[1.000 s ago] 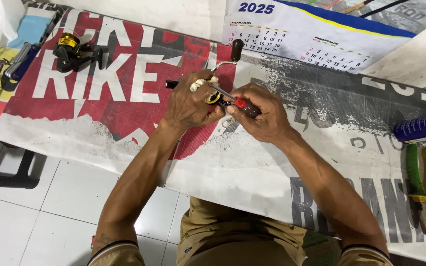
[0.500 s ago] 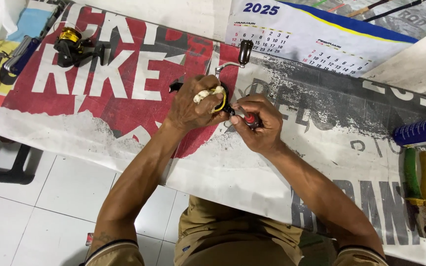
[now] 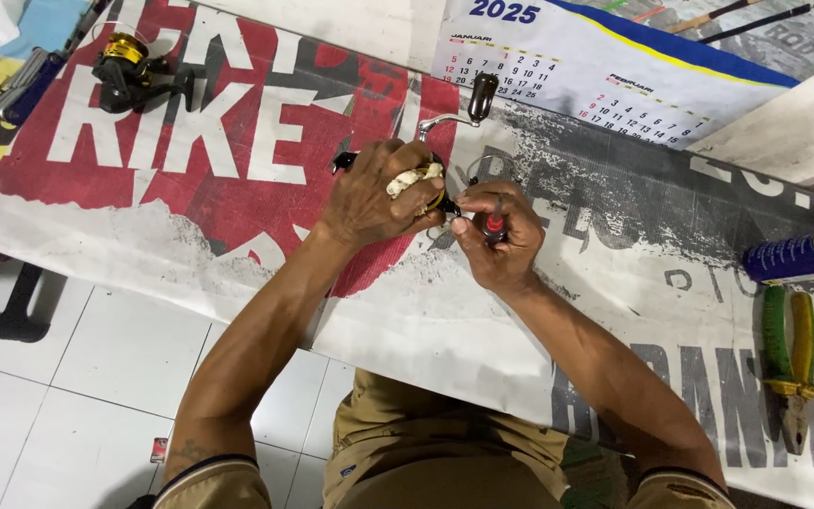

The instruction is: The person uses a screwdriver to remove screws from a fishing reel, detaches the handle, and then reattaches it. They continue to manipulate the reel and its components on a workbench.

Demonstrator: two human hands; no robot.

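Spread across the table (image 3: pixel 237 33), a large printed banner (image 3: pixel 190 179) in red, white and grey. Near mid-banner, a fishing reel (image 3: pixel 431 170) clenched in the left hand (image 3: pixel 374 193), crank handle (image 3: pixel 471 102) sticking out beyond the knuckles. Just beside it, right hand (image 3: pixel 496 236), grip closed round a small red-handled screwdriver (image 3: pixel 494 224), tip against the reel. Far left, a second reel (image 3: pixel 129 66), black and gold. Far right, green-handled pliers (image 3: pixel 789 363).
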